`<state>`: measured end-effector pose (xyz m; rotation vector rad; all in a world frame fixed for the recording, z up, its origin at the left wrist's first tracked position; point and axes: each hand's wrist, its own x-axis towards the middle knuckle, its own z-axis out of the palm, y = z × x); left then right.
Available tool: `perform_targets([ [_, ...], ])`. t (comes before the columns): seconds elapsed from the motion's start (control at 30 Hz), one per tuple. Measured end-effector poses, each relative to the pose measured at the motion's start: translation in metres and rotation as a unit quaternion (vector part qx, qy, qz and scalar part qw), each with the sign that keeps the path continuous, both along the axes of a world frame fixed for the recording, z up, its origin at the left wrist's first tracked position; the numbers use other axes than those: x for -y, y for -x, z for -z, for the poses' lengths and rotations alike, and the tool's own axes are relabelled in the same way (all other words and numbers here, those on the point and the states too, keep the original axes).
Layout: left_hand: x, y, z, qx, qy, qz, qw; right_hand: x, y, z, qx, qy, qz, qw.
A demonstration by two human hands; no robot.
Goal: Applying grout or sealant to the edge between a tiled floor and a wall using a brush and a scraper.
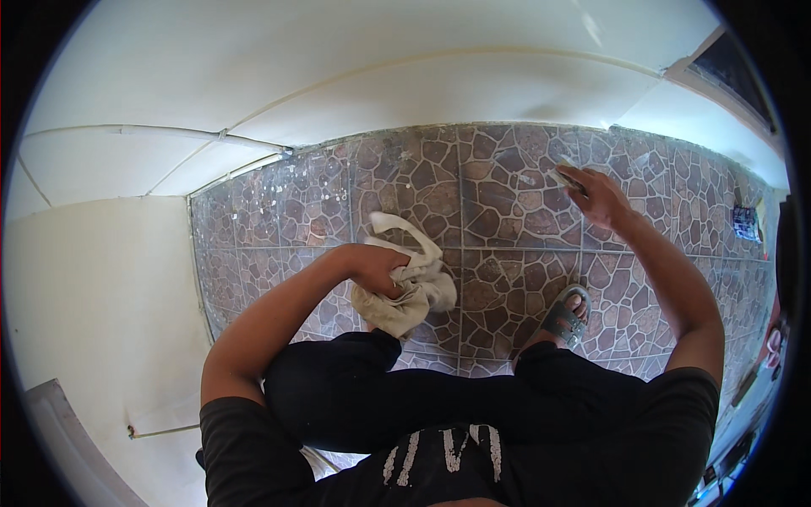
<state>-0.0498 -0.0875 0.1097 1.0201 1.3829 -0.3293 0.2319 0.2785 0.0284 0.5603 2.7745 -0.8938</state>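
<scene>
My left hand [378, 269] is closed around a bunched beige cloth [407, 306], with one pale strip of it curling loose above the fingers. The cloth hangs over the tiled floor in front of my left knee. Farther out to the right, my right hand [601, 201] reaches down to the floor, closed on a small flat scraper [568, 172]. Its pale end points toward the far wall, and my fingers cover most of the rest. The floor [507, 224] has brown stone-patterned tiles with light joints; white specks are scattered over its left part.
A white wall [380, 93] runs along the far side, with a pipe [182, 133] at the left. My sandalled right foot [568, 314] stands on the tiles. A blue packet [745, 223] lies at the far right, and pink footwear [773, 346] is nearer.
</scene>
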Motion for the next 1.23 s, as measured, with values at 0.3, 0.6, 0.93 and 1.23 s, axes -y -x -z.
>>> perform_targets([
  [0.3,0.084,0.070,0.048,-0.203,0.045,0.203,0.957,0.079,0.091,-0.053,0.071,-0.047,0.004,0.996],
  [0.6,0.083,0.107,0.054,-0.112,-0.131,0.186,0.967,0.153,0.156,-0.024,0.172,0.005,0.047,0.984],
  [0.93,-0.024,0.121,-0.152,-0.155,-0.606,-0.017,0.780,0.278,0.233,0.072,0.029,0.090,0.288,0.953],
  [1.23,-0.029,-0.010,-0.121,-0.059,-0.618,0.037,0.783,0.315,0.225,0.138,-0.134,0.058,0.425,0.893],
])
